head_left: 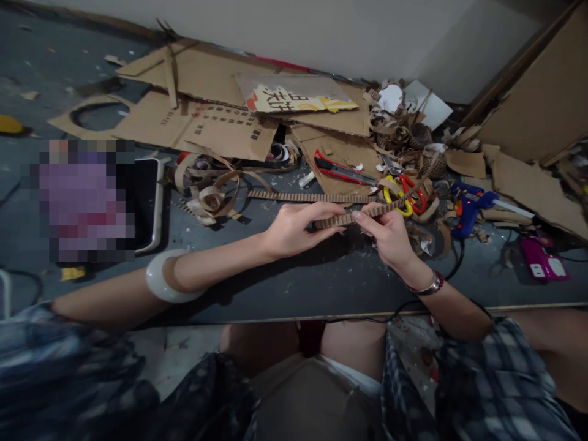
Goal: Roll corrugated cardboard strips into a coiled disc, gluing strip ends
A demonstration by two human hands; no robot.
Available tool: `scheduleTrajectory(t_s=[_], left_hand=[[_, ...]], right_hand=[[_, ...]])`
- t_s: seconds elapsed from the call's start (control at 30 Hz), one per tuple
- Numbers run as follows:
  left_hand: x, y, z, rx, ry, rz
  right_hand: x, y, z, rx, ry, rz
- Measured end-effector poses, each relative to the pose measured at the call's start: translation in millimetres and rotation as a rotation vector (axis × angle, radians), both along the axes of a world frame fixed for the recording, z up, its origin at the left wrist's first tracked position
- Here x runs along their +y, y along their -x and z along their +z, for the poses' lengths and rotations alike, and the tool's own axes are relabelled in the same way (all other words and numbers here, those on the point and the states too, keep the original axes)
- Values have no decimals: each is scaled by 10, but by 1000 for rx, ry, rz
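Note:
A narrow strip of corrugated cardboard point(351, 217) with a ridged edge runs between my left hand point(298, 229) and my right hand point(383, 237). Both hands pinch it in their fingers above the dark tabletop, and its far end rises up and to the right toward the scissors. A similar ridged strip point(312, 197) lies flat just beyond my hands. Next to my right hand are scissors with yellow and red handles point(404, 197). A white bangle point(169, 277) circles my left forearm, and a wristwatch point(425, 285) sits on my right wrist.
Cardboard sheets point(206, 110) and curled scraps point(209, 199) pile along the wall. A red utility knife point(344, 169), a blue hot glue gun point(473, 208) and a pink power strip point(542, 260) lie on the table. A pixelated patch point(82, 199) covers something at left.

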State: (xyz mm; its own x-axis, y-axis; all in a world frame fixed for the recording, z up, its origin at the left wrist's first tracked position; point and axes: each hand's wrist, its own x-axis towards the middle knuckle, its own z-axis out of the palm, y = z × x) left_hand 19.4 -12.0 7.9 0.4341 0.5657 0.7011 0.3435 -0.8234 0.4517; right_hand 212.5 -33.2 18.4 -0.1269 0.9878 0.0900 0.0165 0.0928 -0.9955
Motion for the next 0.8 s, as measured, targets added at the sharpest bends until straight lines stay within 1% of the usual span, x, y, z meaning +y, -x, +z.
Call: scheduleTrajectory(t_s=[0.23, 0.3, 0.4, 0.47, 0.67, 0.8], left_hand=[[3, 10, -15, -14, -31, 18], [2, 18, -23, -10, -42, 11], [0, 30, -31, 9, -43, 5], [-2, 34, -29, 0, -21, 9], [-15, 26, 23, -71, 2, 15], [-18, 24, 44, -68, -2, 31]], right_hand=[[14, -20, 12, 99, 31, 20], [25, -33, 3, 113, 25, -8], [45, -45, -15, 99, -31, -73], [62, -50, -18, 109, -31, -75], [109, -60, 38, 196, 98, -34], [125, -55, 54, 267, 184, -3]])
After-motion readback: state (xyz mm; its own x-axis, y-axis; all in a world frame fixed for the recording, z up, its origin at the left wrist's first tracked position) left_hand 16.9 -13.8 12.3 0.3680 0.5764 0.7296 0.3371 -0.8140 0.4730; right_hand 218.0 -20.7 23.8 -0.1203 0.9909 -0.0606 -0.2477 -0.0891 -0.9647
